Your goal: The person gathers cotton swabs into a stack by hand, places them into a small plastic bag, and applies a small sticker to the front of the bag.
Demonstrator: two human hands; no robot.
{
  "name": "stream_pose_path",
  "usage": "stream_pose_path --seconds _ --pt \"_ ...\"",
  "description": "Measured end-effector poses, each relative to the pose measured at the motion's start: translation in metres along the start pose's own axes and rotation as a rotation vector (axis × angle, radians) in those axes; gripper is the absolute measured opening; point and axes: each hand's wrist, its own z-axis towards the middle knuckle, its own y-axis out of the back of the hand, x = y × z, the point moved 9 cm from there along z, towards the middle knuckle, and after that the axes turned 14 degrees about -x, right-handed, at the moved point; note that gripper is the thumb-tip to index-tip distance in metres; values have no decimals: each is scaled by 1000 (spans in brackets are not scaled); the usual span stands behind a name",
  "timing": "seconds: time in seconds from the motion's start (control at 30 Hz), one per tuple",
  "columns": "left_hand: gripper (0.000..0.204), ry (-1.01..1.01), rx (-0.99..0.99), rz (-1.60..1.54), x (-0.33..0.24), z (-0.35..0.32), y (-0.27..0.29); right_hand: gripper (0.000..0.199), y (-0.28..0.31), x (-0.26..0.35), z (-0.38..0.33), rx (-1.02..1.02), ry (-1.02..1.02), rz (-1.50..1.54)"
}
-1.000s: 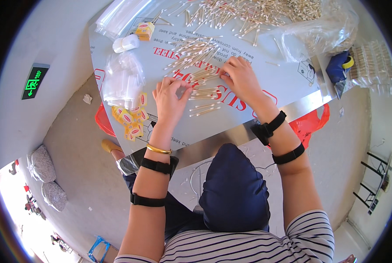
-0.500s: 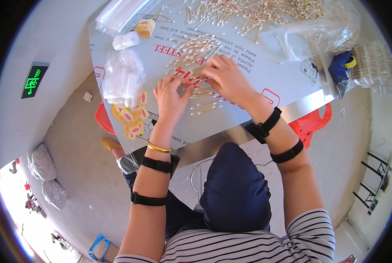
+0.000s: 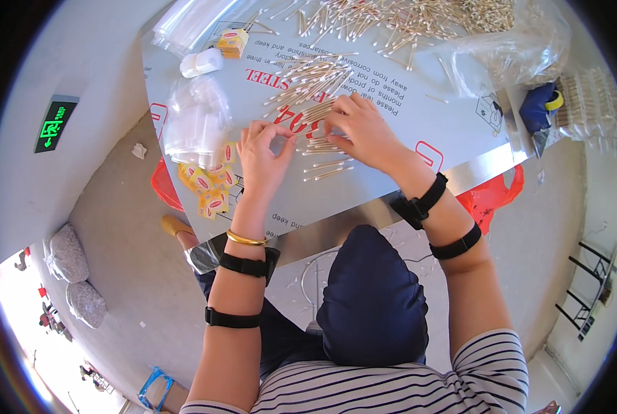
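Cotton swabs (image 3: 316, 81) lie in a loose pile on the film-covered table (image 3: 384, 176) before me. My right hand (image 3: 363, 131) is at the pile's right edge, its fingers curled over the ends of a few swabs (image 3: 315, 112). Left of it, my left hand (image 3: 262, 157) is raised a little, thumb and forefinger pressed together; whatever may be between them is too small to make out. Below the fingers, more swabs (image 3: 320, 146) lie side by side, and a small separate row (image 3: 327, 169) is nearer to me.
A large heap of swabs (image 3: 391, 21) spreads along the far side, beside a clear plastic bag (image 3: 515, 58). Clear sleeves (image 3: 194, 121), yellow labels (image 3: 212, 183) and a yellow stack (image 3: 232, 43) are at left. A tape roll (image 3: 553, 101) and packed swabs (image 3: 591, 107) stand at right.
My left hand has drawn slightly left and away from the swabs, thumb and forefinger coming together. My right hand stays at the pile, shifted a little with the whole view.
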Motion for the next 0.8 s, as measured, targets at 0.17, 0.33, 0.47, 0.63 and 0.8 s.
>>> stream_pose_path --seconds 0.17,0.33,0.47,0.63,0.8 --pt "9 -56 24 17 -17 -1 -14 14 27 -25 -10 -121 -120 3" --pt "9 -65 41 3 -22 0 -21 13 33 -34 -17 -117 -155 -4" --pt "8 -40 -6 -2 -12 2 -15 11 25 -39 -18 -82 -157 -36" --pt "8 -19 18 10 -9 2 -15 11 30 -50 -22 -78 -179 -70" --pt "7 -25 20 35 -10 3 -16 10 37 -50 -21 -83 -184 -59"
